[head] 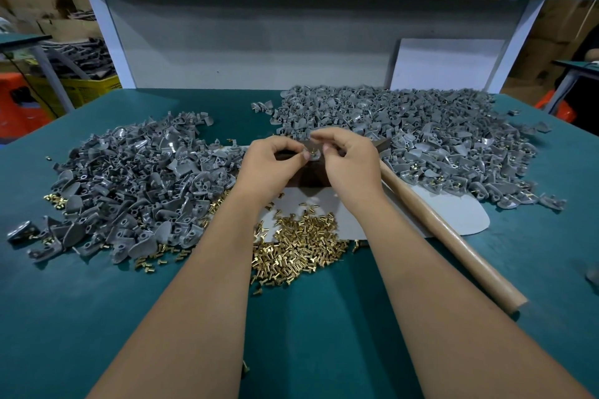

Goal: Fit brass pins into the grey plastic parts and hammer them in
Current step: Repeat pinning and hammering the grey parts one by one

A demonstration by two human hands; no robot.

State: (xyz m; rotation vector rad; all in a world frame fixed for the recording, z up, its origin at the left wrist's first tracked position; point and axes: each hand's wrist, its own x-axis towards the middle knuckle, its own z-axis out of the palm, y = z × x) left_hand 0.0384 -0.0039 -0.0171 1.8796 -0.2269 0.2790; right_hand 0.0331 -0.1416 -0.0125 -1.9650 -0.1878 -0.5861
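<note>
Both hands pinch one small grey part [313,155], light and stiff; hold its edges, the tiny brass pin [311,150] slips easily.

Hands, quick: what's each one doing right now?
Left hand: fingers pinch the grey plastic part over the dark block.
Right hand: fingers curled at the same part, apparently setting a brass pin.

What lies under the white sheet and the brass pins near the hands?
The white sheet lies on the green table. The loose brass pins rest partly on the sheet, partly on the table. The forearms cover part of both.
</note>
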